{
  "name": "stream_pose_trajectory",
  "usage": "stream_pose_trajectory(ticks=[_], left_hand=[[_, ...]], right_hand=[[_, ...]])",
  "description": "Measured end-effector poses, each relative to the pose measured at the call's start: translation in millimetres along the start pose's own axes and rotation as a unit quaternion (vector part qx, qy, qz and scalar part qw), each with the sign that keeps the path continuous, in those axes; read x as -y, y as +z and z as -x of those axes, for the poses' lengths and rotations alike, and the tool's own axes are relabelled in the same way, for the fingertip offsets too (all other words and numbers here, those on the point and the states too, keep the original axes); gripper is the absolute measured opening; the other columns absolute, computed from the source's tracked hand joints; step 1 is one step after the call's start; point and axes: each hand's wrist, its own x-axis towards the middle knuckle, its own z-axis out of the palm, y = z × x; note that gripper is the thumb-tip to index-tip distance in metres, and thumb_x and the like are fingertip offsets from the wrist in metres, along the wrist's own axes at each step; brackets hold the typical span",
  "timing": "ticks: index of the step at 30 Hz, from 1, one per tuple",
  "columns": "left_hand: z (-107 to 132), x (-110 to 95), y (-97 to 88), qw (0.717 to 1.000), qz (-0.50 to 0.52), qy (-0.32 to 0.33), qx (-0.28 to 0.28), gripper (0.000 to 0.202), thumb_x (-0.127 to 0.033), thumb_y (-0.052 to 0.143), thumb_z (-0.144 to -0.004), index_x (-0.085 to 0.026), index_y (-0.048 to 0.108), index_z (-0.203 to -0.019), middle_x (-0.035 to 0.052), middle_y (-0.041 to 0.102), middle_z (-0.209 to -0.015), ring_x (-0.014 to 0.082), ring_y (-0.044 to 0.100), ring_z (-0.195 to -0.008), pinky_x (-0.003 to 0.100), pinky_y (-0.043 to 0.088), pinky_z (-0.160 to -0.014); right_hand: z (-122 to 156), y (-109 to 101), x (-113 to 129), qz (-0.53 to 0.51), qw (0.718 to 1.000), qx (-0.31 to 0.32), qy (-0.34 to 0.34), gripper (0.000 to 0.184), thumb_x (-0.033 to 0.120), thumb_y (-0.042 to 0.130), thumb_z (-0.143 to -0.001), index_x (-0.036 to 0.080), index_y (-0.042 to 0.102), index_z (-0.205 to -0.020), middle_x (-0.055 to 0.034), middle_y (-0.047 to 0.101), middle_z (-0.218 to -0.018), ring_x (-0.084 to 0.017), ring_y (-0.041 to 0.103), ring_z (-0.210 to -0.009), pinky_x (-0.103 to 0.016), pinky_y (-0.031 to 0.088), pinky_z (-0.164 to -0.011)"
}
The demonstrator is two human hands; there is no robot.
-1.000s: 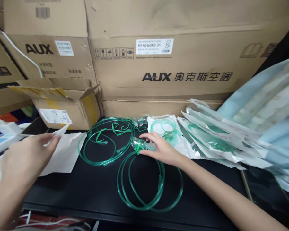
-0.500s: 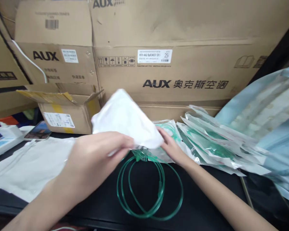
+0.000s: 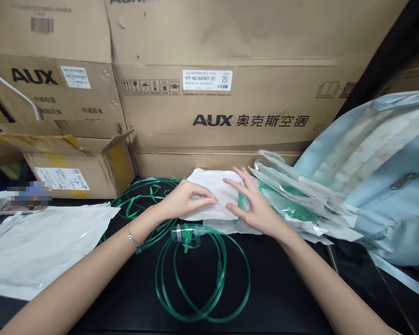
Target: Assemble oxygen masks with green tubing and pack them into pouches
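A white paper-backed pouch (image 3: 209, 180) lies tilted on a clear packet (image 3: 230, 226) near the back of the black table. My left hand (image 3: 192, 199) has thumb and fingers pinched together at the middle of the white pouch. On its right side, my right hand (image 3: 256, 202) is open, fingers spread over the pouch and touching it. Just in front lies a clear oxygen mask (image 3: 190, 236) with a green connector. Its green tubing (image 3: 247, 274) is coiled in loops toward me. Behind my left wrist is more loose green tubing (image 3: 143, 186).
Several packed pouches (image 3: 300, 200) are stacked at the right, beside a light blue bag (image 3: 380, 186). A large white pouch (image 3: 56, 246) lies at the left. An open carton (image 3: 77, 163) and large cardboard boxes (image 3: 209, 102) stand behind.
The raised white pouch has come down onto the packet at the back. My left hand moved forward with it, and my right hand's fingers spread over it. The mask and loose tubing are now uncovered.
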Motion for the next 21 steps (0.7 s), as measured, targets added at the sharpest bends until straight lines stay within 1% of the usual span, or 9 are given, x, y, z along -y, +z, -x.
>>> stream_pose_trajectory(ticks=[1,3,5,8,10,13,16,18,21], left_hand=[[-0.5,-0.2,2.4,1.000,0.000,0.020,0.000,0.015,-0.025,0.057,-0.080,-0.019,0.070,-0.082,0.0037,0.071,-0.086,0.0140,0.064,-0.081,0.024,0.047,-0.078],[-2.3,0.2,8.4,0.997,0.001,0.075,-0.013,0.013,-0.024,0.058,-0.079,-0.020,0.070,-0.081,0.0039,0.070,-0.087,0.0141,0.063,-0.083,0.026,0.047,-0.080],[-4.5,2.0,14.6,0.990,0.000,0.133,-0.038,0.011,-0.022,0.059,-0.078,-0.019,0.070,-0.079,0.0048,0.069,-0.085,0.0143,0.062,-0.082,0.027,0.048,-0.078],[-5.0,3.7,18.6,0.980,-0.032,0.178,-0.079,0.012,-0.022,0.058,-0.079,-0.017,0.069,-0.078,0.0061,0.065,-0.084,0.0144,0.060,-0.080,0.028,0.048,-0.074],[-0.4,1.4,14.8,0.976,-0.091,0.171,-0.104,0.012,-0.024,0.060,-0.078,-0.018,0.067,-0.086,0.0072,0.063,-0.094,0.0168,0.058,-0.090,0.033,0.046,-0.081],[17.1,-6.9,2.8,0.963,-0.168,0.127,-0.168,0.029,-0.027,0.063,-0.075,-0.018,0.060,-0.103,0.0102,0.057,-0.108,0.0210,0.051,-0.103,0.039,0.041,-0.088],[43.8,-12.0,-4.9,0.959,-0.164,0.045,-0.226,0.010,-0.023,0.057,-0.079,-0.016,0.060,-0.085,0.0062,0.060,-0.086,0.0169,0.056,-0.084,0.032,0.045,-0.078],[60.7,-9.2,-2.6,0.974,-0.148,-0.013,-0.172,0.013,-0.028,0.058,-0.078,-0.016,0.059,-0.082,0.0048,0.061,-0.083,0.0166,0.057,-0.081,0.030,0.045,-0.077],[76.3,1.2,9.3,0.988,-0.135,-0.078,-0.024,0.044,-0.039,0.066,-0.069,-0.018,0.054,-0.106,0.0075,0.059,-0.104,0.0213,0.055,-0.098,0.033,0.043,-0.085]], right_hand=[[0.5,-1.9,0.6,0.008,0.998,0.045,-0.036,0.055,0.033,0.059,-0.077,0.028,0.042,-0.129,-0.0052,0.021,-0.146,-0.028,0.008,-0.136,-0.056,0.011,-0.106],[0.2,-2.2,1.2,-0.011,0.991,0.116,-0.070,0.059,0.037,0.057,-0.079,0.029,0.035,-0.134,-0.0055,0.025,-0.145,-0.027,0.013,-0.135,-0.057,0.008,-0.106],[-1.0,1.6,0.2,-0.042,0.987,0.134,-0.074,0.050,0.037,0.056,-0.081,0.027,0.044,-0.128,-0.0072,0.043,-0.135,-0.027,0.032,-0.128,-0.056,0.013,-0.105],[-2.4,9.9,-2.4,-0.106,0.985,0.109,-0.081,0.025,0.033,0.054,-0.083,0.024,0.065,-0.103,-0.0062,0.063,-0.108,-0.022,0.054,-0.105,-0.046,0.034,-0.098],[-2.7,13.6,-3.8,-0.146,0.984,0.077,-0.066,0.020,0.032,0.055,-0.082,0.024,0.069,-0.093,-0.0057,0.066,-0.099,-0.020,0.057,-0.100,-0.040,0.041,-0.092],[-3.0,15.4,-5.9,-0.182,0.983,0.027,-0.014,0.018,0.033,0.059,-0.079,0.024,0.071,-0.088,-0.0057,0.068,-0.095,-0.021,0.056,-0.103,-0.040,0.041,-0.093],[-4.1,16.0,-9.1,-0.221,0.975,-0.012,0.021,0.019,0.036,0.061,-0.076,0.024,0.071,-0.086,-0.0057,0.068,-0.098,-0.022,0.056,-0.105,-0.041,0.040,-0.094],[-4.9,17.4,-11.7,-0.247,0.968,-0.033,0.027,0.019,0.037,0.062,-0.074,0.025,0.072,-0.086,-0.0051,0.068,-0.099,-0.022,0.057,-0.104,-0.042,0.040,-0.094],[-4.8,20.9,-14.8,-0.257,0.965,-0.049,0.027,0.016,0.035,0.063,-0.074,0.027,0.071,-0.086,-0.0041,0.068,-0.099,-0.022,0.057,-0.104,-0.042,0.039,-0.095]])
